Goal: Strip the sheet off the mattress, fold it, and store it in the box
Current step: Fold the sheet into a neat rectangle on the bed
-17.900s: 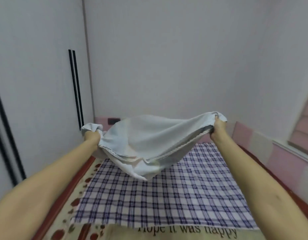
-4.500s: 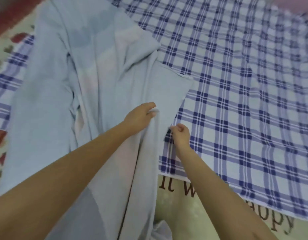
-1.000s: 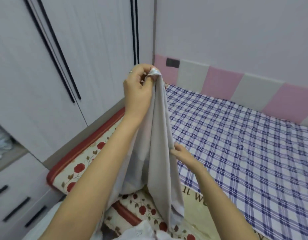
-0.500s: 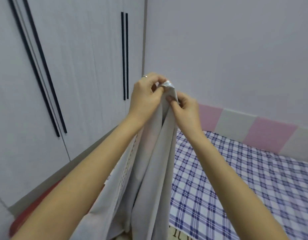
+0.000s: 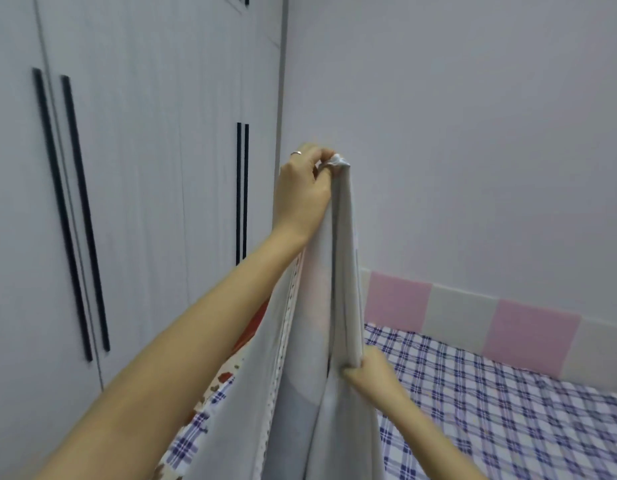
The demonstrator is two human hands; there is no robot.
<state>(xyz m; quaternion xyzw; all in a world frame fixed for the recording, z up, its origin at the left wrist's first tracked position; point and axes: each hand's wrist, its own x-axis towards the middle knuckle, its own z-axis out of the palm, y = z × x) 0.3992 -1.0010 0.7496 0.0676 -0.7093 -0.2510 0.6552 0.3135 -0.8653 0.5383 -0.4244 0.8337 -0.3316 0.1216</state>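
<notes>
The sheet hangs in the air in front of the person, gathered into a long narrow drape whose long axis runs nearly straight up and down. The left hand is raised high and closes tightly round the bunched top of the cloth, thumb and fingers pinching the corners together. The right hand is much lower and a little to the right, its fingers curled round one hanging edge about midway down the visible length. The lower end of the sheet drops out of view below, so how far it reaches cannot be told. Behind it lies the plaid cover, spread flat over the mattress, with the wardrobe just to the left. The sheet appears fully clear of the mattress, so the work looks to be in the folding stage. The next move seems to turn on that vertical line: the top is fixed by the left hand, the right hand is the nearer one to the free lower part, and it would have to run down the edge or lift it toward the top to halve the length. The box is not in view.
</notes>
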